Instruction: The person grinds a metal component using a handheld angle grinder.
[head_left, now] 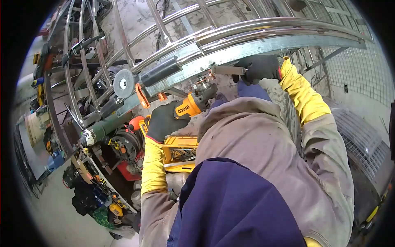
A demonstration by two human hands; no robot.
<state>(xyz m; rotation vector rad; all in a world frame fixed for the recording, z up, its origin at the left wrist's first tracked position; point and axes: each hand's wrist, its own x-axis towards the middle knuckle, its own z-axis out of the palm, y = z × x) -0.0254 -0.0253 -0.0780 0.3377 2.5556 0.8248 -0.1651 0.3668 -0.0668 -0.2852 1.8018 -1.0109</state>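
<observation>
My left hand [166,120], in a dark glove, is wrapped round the body of an orange angle grinder [188,106]. The grinder's head points up toward a long galvanized metal bar, and an orange glow shows beside it. At the end of that glow is a short flat metal bar [228,70]. My gloved right hand [261,68] grips this flat bar at its other end. Yellow cuffs cover both wrists.
Polished metal tubing [255,29] runs along the galvanized bar [275,46]. A grey abrasive disc [124,83] and a black cylinder [160,70] rest by it. Below lie a yellow tool case [181,142] and a green gas cylinder [103,131]. Wire mesh [362,66] stands right.
</observation>
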